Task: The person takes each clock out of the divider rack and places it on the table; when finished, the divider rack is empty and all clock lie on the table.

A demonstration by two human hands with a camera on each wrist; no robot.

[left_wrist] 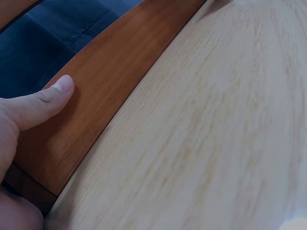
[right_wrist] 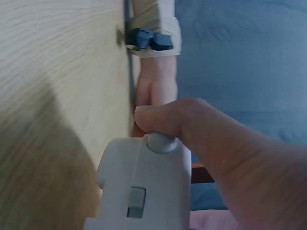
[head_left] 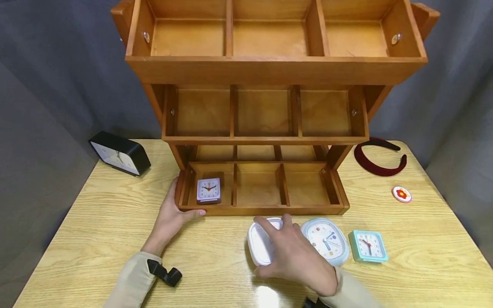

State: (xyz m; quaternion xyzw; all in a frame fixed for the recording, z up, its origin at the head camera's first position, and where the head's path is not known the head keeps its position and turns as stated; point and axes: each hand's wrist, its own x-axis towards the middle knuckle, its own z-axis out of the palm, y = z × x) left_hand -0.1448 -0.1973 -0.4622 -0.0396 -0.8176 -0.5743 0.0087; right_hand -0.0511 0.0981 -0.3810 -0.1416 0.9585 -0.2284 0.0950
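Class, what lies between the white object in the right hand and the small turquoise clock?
In the head view, a light-blue clock lies there, partly covered by the right hand gripping the white object.

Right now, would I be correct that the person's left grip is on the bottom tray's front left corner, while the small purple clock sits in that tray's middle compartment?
Not quite: the head view shows the small purple clock in the left compartment of the bottom tray, not the middle one. The left grip is on its front left corner.
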